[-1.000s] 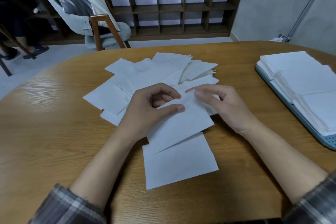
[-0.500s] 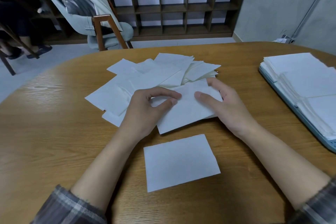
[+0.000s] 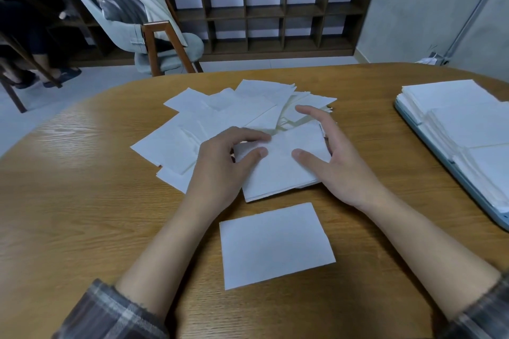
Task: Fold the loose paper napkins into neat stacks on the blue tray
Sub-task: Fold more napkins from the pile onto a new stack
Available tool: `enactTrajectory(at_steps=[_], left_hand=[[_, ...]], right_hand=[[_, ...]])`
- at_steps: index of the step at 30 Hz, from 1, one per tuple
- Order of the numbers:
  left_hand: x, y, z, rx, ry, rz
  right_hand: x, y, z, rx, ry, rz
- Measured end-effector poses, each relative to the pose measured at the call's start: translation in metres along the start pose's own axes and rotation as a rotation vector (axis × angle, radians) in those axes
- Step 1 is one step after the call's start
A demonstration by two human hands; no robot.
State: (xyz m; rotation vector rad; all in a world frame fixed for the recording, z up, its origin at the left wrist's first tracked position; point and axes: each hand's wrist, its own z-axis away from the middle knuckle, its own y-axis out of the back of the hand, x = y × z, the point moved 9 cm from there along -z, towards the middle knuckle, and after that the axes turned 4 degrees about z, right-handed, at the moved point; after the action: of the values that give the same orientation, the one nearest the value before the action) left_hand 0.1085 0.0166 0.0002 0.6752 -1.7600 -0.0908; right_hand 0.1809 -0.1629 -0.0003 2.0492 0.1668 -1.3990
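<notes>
The left hand (image 3: 220,170) pinches the napkin (image 3: 281,173) with curled fingers (image 3: 249,134) — the right hand (image 3: 341,165) presses it, fingers spread.

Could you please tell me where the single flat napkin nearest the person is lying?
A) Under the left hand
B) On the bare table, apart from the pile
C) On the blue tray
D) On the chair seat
B: the single napkin lies flat on the table, nearer the person than the left hand and right hand, with a strip of bare wood between it and the held napkin.
</notes>
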Motion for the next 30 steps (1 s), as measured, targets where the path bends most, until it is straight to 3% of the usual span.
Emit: enactTrajectory(at_steps=[2, 5, 7, 11, 14, 18, 23, 30], left_hand=[[-0.003, 0.007, -0.001, 0.077, 0.012, -0.051], [-0.006, 0.012, -0.002, 0.104, 0.074, -0.003], [-0.003, 0.009, -0.001, 0.079, 0.107, 0.089], [-0.002, -0.010, -0.001, -0.084, 0.234, 0.394], [0.012, -0.011, 0.002, -0.142, 0.145, 0.380], [0.007, -0.012, 0.002, -0.131, 0.057, 0.286], [-0.006, -0.004, -0.002, -0.084, 0.061, 0.196], [-0.011, -0.002, -0.002, -0.021, 0.067, 0.117]], right_hand=[[-0.001, 0.005, -0.001, 0.018, 0.005, -0.025], [-0.002, 0.010, -0.001, 0.005, -0.021, -0.449], [0.001, 0.012, -0.002, 0.009, -0.036, -0.576], [0.016, 0.011, -0.006, 0.049, -0.068, -0.345], [0.018, 0.015, -0.005, 0.122, -0.067, -0.111], [0.011, 0.014, -0.004, 0.092, -0.047, -0.119], [0.000, 0.000, 0.000, -0.166, 0.002, -0.300], [0.002, 0.003, -0.001, -0.187, 0.004, -0.198]])
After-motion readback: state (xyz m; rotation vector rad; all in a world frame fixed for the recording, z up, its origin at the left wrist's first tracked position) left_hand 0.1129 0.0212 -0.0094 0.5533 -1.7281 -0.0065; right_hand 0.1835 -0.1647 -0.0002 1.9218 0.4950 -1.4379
